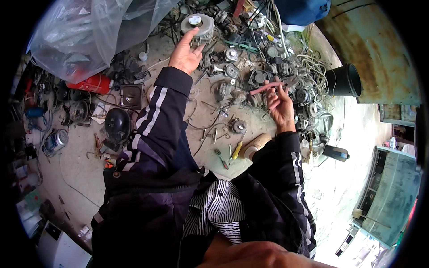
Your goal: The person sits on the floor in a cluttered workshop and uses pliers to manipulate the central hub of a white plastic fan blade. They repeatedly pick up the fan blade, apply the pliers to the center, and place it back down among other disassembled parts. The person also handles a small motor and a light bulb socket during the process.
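My left hand (186, 57) reaches to the near edge of a round grey motor (203, 27) with a pale disc on top. Its fingers are stretched out and apart, the index fingertip at the motor's rim; the frame does not show firmly whether they touch. In my right hand (281, 107) is a pair of pliers (266, 87) with red handles, held above a heap of small motors. A small square fan (258, 77) lies just beyond the pliers. Nearer to me on the floor are a yellow-handled screwdriver (237, 150) and a dark-handled tool (222, 159).
Clear plastic sheeting (98, 31) hangs at the far left above a red cylinder (91, 84). A black helmet-like shell (118, 124) and a metal tray (131, 96) lie left. A black bucket (344, 80) and tangled cables (316, 67) are at the right. My shoe (255, 145) stands near the tools.
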The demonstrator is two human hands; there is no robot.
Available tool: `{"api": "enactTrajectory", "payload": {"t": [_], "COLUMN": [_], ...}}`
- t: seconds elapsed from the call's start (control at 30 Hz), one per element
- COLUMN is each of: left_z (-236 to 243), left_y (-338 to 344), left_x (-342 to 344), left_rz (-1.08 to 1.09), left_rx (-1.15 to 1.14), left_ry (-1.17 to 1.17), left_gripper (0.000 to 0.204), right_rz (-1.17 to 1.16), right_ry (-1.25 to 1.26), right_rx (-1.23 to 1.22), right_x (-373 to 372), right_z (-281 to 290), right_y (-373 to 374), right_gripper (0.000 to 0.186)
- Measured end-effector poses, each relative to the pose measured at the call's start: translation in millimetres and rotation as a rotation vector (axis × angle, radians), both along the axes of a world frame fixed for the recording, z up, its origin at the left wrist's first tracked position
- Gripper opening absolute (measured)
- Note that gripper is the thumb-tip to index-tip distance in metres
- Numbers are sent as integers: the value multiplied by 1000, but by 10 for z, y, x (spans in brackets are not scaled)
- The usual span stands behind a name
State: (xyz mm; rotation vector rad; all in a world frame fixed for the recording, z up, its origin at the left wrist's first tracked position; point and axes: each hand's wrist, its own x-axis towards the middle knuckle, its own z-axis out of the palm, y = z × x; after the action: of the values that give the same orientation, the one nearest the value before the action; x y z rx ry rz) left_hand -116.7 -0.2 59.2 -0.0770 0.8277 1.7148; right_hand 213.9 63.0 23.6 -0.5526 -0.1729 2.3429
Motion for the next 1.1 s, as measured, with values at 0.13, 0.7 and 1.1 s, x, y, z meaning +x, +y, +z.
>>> {"api": "enactTrajectory", "payload": {"t": [0.13, 0.7, 1.1], "left_z": [-75, -177, -291], "left_y": [38, 6, -45], "left_x": [188, 866, 918], "left_rz": [-86, -453, -437], "left_rx": [-20, -56, 43], "left_ry": [-68, 130, 141], "left_gripper": [82, 70, 50], "right_rz": [69, 429, 384], "right_ry": [-104, -251, -437], "right_rx": [-275, 220, 271], "right_x": [-287, -281, -349], "right_z": [-172, 53, -75], "right_y": [-94, -388, -441], "right_gripper": [19, 74, 52]}}
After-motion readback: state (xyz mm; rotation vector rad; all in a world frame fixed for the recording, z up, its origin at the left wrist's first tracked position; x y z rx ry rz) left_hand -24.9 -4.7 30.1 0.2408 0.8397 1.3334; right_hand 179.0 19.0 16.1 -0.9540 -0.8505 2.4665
